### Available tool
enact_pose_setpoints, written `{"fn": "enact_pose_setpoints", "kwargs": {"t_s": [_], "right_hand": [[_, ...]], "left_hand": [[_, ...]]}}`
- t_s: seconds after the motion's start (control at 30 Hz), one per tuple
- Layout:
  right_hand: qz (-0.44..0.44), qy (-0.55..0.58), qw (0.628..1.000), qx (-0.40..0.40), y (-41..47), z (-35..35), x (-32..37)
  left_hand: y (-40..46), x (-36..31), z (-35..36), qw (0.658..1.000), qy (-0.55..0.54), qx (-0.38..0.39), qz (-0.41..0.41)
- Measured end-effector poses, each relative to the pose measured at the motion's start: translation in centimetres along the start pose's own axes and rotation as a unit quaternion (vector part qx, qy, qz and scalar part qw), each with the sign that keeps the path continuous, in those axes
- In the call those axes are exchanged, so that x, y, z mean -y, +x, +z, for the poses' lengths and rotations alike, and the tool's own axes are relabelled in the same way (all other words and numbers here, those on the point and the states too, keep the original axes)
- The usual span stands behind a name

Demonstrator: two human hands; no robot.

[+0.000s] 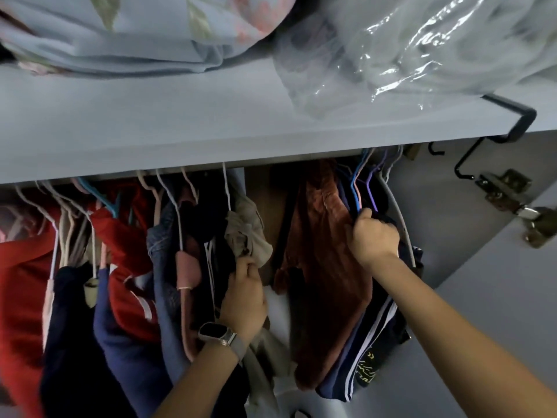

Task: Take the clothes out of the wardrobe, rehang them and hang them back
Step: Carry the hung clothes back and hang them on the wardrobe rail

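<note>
Head view: right hand [375,236] at 3 o'clock, fingers curled round dark garment [388,321] just below blue hanger [357,188]. Left hand [245,297] at 6 o'clock, fingers pinching beige garment [248,233]. Clothes hang under shelf [150,140], packed in two bunches, gap between. Judgement: lift hook straight up off rail, left hand holding neighbours aside; tugging fabric risks slipping it off hanger.

Wardrobe interior, seen from below the shelf [180,116]. Shelf carries folded floral bedding [126,31] and a clear plastic bag [407,49]. Beneath: crowded hanging clothes [126,251] on wire hangers. Left hand [245,300], watch [218,334] at the wrist, grips dark fabric. Right hand [373,236] grips dark garments [373,342] beside a rust-brown garment [322,251]. Door hinge [506,188] at right.
</note>
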State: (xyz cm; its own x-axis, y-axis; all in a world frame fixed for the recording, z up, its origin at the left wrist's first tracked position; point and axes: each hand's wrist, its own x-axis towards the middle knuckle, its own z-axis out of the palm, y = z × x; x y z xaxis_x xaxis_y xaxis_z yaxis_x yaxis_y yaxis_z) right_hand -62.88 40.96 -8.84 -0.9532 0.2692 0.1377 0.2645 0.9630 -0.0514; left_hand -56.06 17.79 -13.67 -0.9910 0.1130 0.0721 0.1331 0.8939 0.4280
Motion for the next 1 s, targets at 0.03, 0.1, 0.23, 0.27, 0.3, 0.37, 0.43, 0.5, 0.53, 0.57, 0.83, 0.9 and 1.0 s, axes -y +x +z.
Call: {"fn": "enact_pose_setpoints", "kwargs": {"t_s": [0.03, 0.1, 0.23, 0.27, 0.3, 0.37, 0.43, 0.5, 0.53, 0.57, 0.83, 0.9, 1.0], "right_hand": [[-0.001, 0.012, 1.0, 0.002, 0.1, 0.2, 0.5], [0.006, 0.066, 0.998, 0.002, 0.0, 0.5, 1.0], [0.011, 0.17, 0.985, 0.0, -0.9, 0.4, 1.9], [0.02, 0.173, 0.985, 0.007, -0.9, 0.2, 1.8], [0.025, 0.167, 0.986, 0.015, -0.8, 0.1, 1.7], [0.027, 0.155, 0.987, 0.035, -0.4, -0.1, 1.4], [0.017, 0.16, 0.986, 0.048, -0.3, -0.1, 1.4], [0.011, 0.177, 0.983, 0.052, -0.4, 0.2, 1.7], [0.014, 0.184, 0.981, 0.053, -0.5, 0.2, 1.9], [0.017, 0.185, 0.981, 0.051, -0.5, 0.2, 1.9], [0.024, 0.143, 0.989, 0.038, -0.4, 0.5, 0.1], [0.032, 0.146, 0.988, 0.028, -0.5, 0.6, 0.2], [-0.021, 0.132, 0.988, -0.074, -1.5, 1.5, 0.7]], "left_hand": [[-0.3, 0.2, 0.0, 1.0, -0.004, 0.002, -0.011], [-0.3, 0.5, 0.2, 1.0, -0.011, -0.004, -0.014], [0.0, 1.6, 0.1, 0.998, -0.05, -0.019, -0.018], [-0.1, 1.8, 0.0, 0.997, -0.059, -0.036, -0.019], [-0.2, 1.8, -0.2, 0.995, -0.069, -0.066, -0.02], [0.1, 1.6, -0.8, 0.985, -0.089, -0.142, -0.034], [1.2, 1.2, -1.6, 0.977, -0.105, -0.167, -0.085], [2.8, 1.0, -2.0, 0.98, -0.092, -0.099, -0.145], [3.5, 1.0, -2.2, 0.982, -0.079, -0.057, -0.164], [3.9, 1.0, -2.4, 0.979, -0.09, -0.036, -0.18], [2.6, 2.2, -3.2, 0.94, -0.262, -0.07, -0.204], [2.6, 2.5, -3.1, 0.951, -0.237, -0.059, -0.19], [2.2, 2.8, -2.5, 0.968, -0.177, -0.04, -0.176]]}}
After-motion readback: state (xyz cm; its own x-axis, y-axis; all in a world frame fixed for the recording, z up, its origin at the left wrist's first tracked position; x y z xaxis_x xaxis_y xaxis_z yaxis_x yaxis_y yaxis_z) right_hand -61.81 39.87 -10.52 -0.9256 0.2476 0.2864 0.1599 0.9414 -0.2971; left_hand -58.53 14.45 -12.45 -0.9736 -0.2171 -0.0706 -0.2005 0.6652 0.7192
